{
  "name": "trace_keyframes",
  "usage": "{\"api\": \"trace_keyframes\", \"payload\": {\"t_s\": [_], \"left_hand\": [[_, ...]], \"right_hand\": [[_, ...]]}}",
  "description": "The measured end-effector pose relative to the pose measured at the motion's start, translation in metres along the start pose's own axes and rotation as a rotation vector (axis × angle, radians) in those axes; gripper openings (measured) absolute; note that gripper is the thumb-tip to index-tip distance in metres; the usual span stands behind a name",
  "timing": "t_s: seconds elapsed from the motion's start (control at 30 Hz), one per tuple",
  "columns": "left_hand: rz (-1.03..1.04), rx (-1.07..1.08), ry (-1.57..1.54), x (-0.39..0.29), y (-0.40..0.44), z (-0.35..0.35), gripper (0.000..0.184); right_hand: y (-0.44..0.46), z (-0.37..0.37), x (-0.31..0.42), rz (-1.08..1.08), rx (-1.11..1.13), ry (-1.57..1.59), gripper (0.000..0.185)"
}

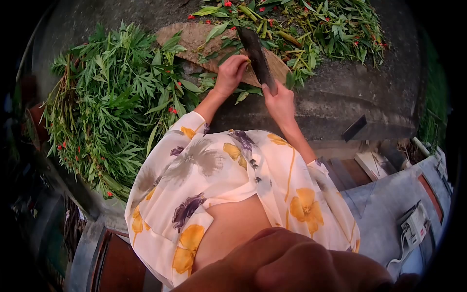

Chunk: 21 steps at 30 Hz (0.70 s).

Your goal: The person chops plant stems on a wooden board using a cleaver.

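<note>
My right hand (281,104) is wrapped round the handle of a dark, broad-bladed chopping knife (256,53). The blade points away from me, over a worn wooden board (275,65). On the blade's left side, my left hand (230,74) is closed, fingertips pinched near the blade. A small yellow-green plant stem (248,61) shows at those fingertips; most of it is hidden. Loose green leaves (216,32) lie on the board and around its edges.
A large heap of leafy green plants (121,97) with a few red flowers lies to the left. Beyond the board, cut stalks and leaves (335,34) spread over the dark stone surface (350,87). A dark flat piece (354,128) sticks out at the front edge.
</note>
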<state>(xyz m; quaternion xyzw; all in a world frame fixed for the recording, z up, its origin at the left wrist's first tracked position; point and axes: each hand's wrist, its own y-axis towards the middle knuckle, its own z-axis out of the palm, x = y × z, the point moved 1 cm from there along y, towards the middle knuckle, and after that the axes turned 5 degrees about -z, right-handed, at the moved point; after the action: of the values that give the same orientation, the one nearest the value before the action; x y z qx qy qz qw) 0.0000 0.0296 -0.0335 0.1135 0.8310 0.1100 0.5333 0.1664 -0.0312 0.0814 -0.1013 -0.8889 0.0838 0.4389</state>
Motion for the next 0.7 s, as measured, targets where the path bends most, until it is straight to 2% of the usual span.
{"api": "trace_keyframes", "payload": {"t_s": [0.17, 0.37, 0.7], "left_hand": [[-0.156, -0.002, -0.063, 0.003, -0.007, 0.004, 0.020], [-0.020, -0.033, -0.006, 0.005, -0.003, 0.004, 0.019], [-0.099, -0.014, 0.013, -0.007, -0.002, 0.006, 0.019]], "right_hand": [[0.004, 0.002, 0.000, 0.013, 0.024, 0.003, 0.020], [0.004, 0.000, 0.001, 0.018, 0.018, -0.016, 0.022], [0.005, 0.008, -0.011, 0.009, 0.032, -0.022, 0.022]]}}
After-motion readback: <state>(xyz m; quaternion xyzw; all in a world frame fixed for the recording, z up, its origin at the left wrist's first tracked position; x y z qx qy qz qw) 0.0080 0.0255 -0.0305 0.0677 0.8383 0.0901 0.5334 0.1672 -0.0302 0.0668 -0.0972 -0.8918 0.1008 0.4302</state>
